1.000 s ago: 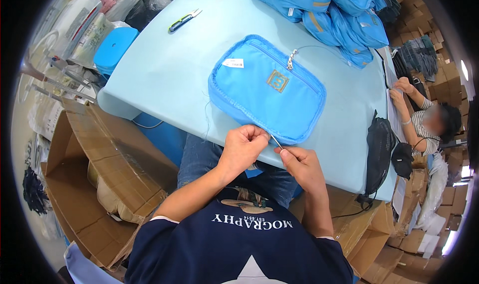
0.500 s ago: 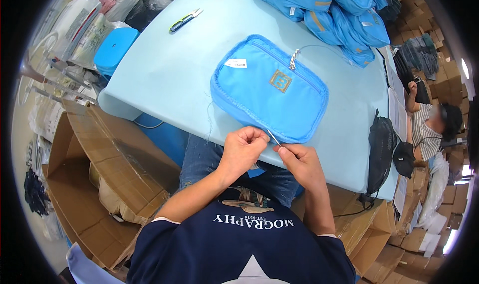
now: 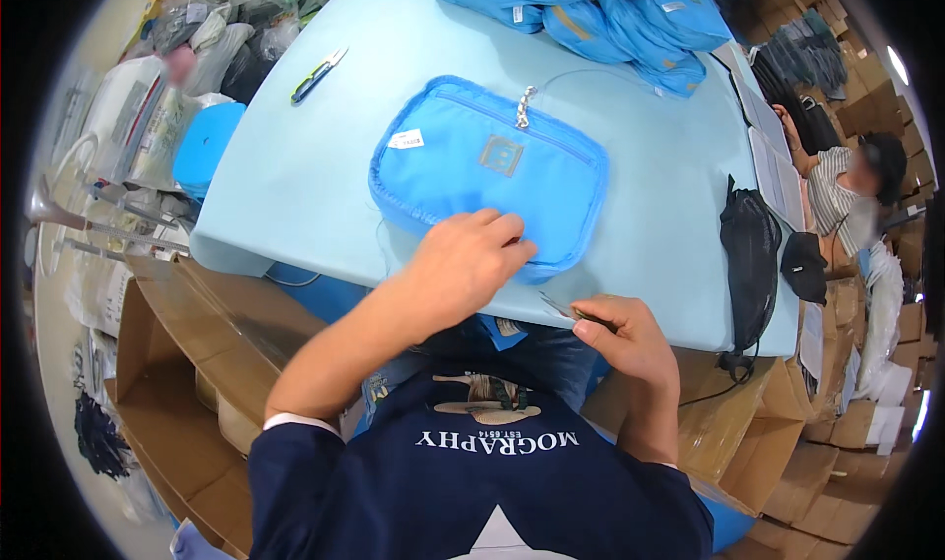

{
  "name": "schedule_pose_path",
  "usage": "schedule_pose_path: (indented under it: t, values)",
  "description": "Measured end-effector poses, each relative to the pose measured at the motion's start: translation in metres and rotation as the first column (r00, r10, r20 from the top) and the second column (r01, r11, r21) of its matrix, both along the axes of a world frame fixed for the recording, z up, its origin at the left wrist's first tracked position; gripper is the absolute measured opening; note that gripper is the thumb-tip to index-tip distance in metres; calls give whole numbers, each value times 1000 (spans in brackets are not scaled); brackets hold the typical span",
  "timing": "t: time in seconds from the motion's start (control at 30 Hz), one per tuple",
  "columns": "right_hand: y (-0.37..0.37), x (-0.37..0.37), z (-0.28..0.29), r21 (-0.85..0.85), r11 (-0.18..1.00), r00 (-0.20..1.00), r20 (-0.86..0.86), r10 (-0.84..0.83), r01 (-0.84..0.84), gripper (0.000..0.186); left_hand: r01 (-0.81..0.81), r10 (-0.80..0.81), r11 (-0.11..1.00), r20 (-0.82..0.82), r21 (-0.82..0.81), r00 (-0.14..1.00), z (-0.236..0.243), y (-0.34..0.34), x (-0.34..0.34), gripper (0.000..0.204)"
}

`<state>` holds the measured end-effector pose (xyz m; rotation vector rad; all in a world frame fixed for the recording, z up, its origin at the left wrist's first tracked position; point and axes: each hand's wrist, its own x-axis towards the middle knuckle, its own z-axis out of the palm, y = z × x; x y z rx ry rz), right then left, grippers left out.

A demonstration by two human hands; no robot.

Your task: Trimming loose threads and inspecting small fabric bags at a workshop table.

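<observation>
A blue zippered fabric pouch lies on the table in front of me, with a square patch, a white label and a cord pull at its zip. My left hand is over the pouch's near edge, fingers curled together; whatever they pinch is hidden. Just right of it, at the table's front edge, my right hand grips small thread snips, their metal blades pointing toward the pouch and apart from it.
Green-handled snips lie at the table's far left. Several blue pouches are piled at the back. A black bag rests along the right edge. Open cardboard boxes stand below on both sides. A person sits at the right.
My left hand has moved up onto the pouch's near edge, away from the snips. My right hand has shifted slightly right and down with them. The whole view has turned a little.
</observation>
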<state>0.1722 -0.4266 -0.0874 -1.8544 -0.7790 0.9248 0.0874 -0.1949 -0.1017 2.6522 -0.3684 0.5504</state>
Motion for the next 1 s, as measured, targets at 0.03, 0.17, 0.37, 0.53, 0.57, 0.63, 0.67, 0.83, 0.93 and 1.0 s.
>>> schedule_pose_path:
  t: [0.03,0.17,0.37,0.53,0.57,0.63,0.67,0.83,0.93,1.0]
  values:
    - [-1,1,4,-4,1000,1000,25,-3,3,24,4,-4,1000,-3,12,1000,5,3,4,25]
    - [-4,6,4,50,998,954,296,-52,39,23,202,-181,942,-103,268,978,17,8,14,10]
    - [18,-3,4,116,985,601,781,-170,128,29,93,-87,993,-73,78,994,5,6,16,12]
    - [18,5,-1,35,998,538,841,-59,55,33,-79,59,925,-66,-371,996,2,12,2,12]
    - [14,8,-2,56,997,546,834,-77,55,33,96,-152,909,-110,-406,982,3,20,-5,12]
    - [10,14,-4,120,988,599,786,-151,92,34,292,-441,851,-291,-438,849,-2,17,-22,12]
    - [8,18,-6,178,974,641,733,-227,141,34,332,-518,835,-426,-438,742,-8,7,-32,11]
    - [6,32,-26,353,925,749,573,-333,141,29,-302,28,622,-365,-722,931,-42,-37,-37,16]
    - [12,32,-37,451,883,847,412,-337,133,28,-505,49,67,-503,-861,863,-32,-65,-18,22]
    - [14,34,-40,463,877,895,326,-303,129,28,-532,-116,-247,-520,-810,846,-34,-74,-10,15]
